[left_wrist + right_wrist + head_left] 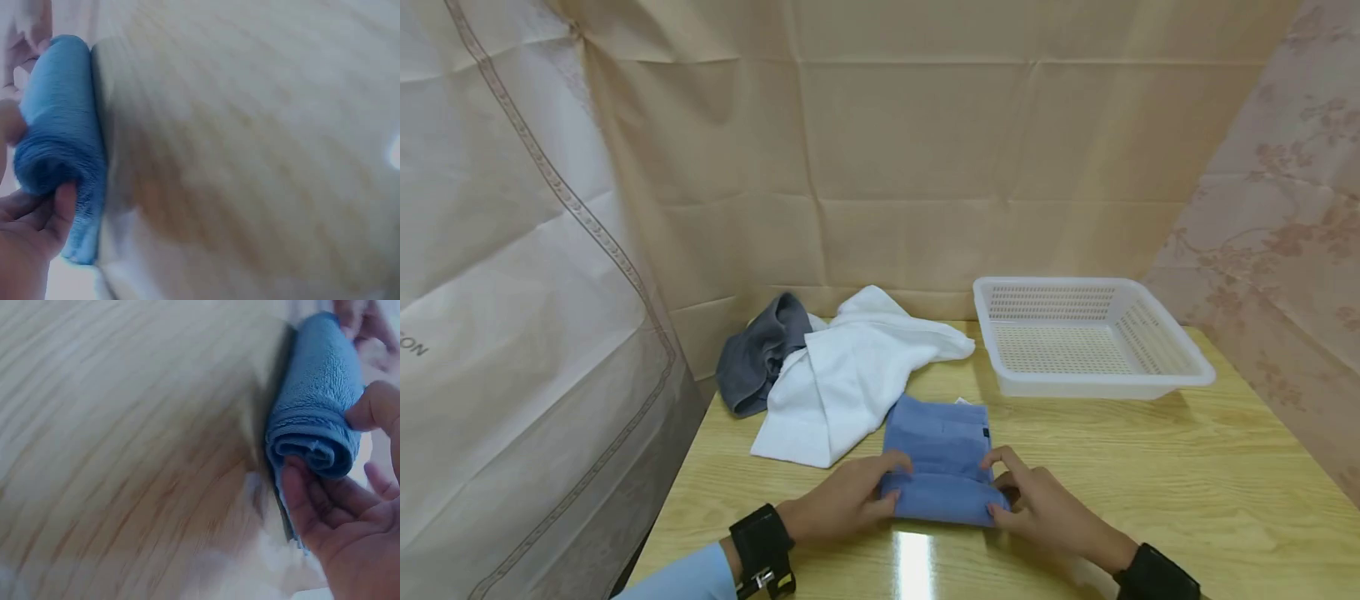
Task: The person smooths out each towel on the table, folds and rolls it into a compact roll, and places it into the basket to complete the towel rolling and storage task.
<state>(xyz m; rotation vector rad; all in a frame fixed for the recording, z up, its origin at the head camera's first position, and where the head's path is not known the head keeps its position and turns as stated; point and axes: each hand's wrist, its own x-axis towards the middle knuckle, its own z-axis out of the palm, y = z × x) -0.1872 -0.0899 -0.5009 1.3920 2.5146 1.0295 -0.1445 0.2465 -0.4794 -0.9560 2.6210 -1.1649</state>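
Blue towel looks pretty soft, light; best held by its rolled ends; left hand and right hand pinch it there

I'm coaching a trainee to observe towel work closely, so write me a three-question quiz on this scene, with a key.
1. True or false: no part of the blue towel is rolled.
2. In the head view, which lies farthest from the white basket?
A) white cloth
B) dark grey cloth
C) blue towel
3. Short answer: where do the left hand and right hand hold the rolled part?

Key:
1. False; its near part is rolled.
2. B
3. At opposite ends, one hand at each.
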